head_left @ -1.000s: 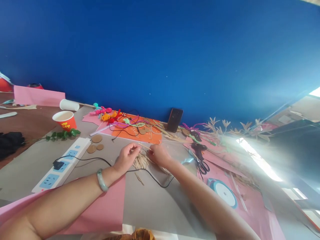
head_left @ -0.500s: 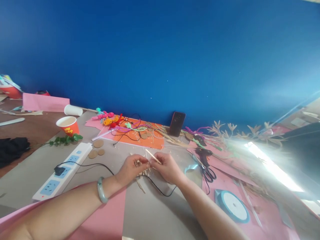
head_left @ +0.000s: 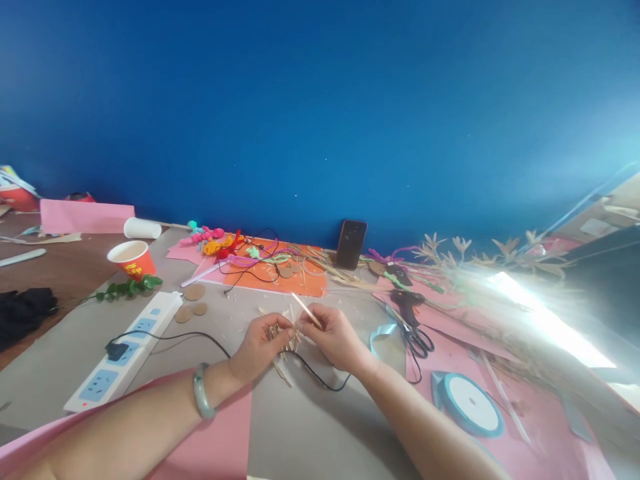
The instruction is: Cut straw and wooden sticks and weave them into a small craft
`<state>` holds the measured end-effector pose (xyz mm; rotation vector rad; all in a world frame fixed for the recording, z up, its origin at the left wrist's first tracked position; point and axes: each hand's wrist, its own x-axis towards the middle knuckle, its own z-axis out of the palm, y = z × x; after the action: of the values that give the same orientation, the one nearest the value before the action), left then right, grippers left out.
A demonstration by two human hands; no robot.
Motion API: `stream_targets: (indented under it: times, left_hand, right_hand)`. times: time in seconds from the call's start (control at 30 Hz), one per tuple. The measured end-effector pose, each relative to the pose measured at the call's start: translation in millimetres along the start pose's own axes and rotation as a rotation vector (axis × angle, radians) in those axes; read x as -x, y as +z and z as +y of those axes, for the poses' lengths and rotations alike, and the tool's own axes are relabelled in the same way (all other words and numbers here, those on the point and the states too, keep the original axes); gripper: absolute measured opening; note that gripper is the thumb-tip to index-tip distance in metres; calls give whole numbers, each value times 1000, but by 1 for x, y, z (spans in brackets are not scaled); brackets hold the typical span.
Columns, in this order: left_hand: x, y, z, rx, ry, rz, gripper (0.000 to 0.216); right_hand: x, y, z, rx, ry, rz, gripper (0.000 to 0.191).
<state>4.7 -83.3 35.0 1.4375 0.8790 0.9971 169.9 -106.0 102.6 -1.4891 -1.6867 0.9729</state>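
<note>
My left hand and my right hand meet over the grey table covering, fingertips almost touching. A thin pale stick slants up and left out of my right hand, pinched between thumb and fingers. My left thumb and forefinger are pressed together at the edge of a small bundle of straw-like pieces; exactly what they grip is too small to make out. More dry straw pieces lie just below the hands. A black cable runs beneath both hands.
On the left are a white power strip, wooden discs and a red paper cup. A phone leans on the blue wall. To the right lie a glue gun, scissors and a ribbon roll.
The view has shifted slightly. Both hands stay close together in nearly the same pose, and the pale stick is still in my right hand.
</note>
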Motion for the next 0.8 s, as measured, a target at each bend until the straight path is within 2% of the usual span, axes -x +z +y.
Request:
stream_targets:
  times: [0.2,0.4,0.5,0.6,0.7,0.8]
  left_hand:
    - [-1,2,-3,86,-37,37,25]
    - [-3,0,2,117,-64,55,25]
    - [-3,0,2,122,-61,66,26]
    - [-3,0,1,138,-59,79,27]
    - [-3,0,0,139,-92,63,28]
    - [-4,-1,0,143,-105,46,26]
  right_hand:
    - [4,2,-2,177,-55,37,14]
    - [10,-13,-11,310,-126,210,23]
    - [9,-18,-8,389,-133,114,26]
    - [9,-15,-4,465,-48,-13,27]
    - [11,-9,-3,492,14,-50,28]
    - [13,-4,-3,430,-12,-86,20]
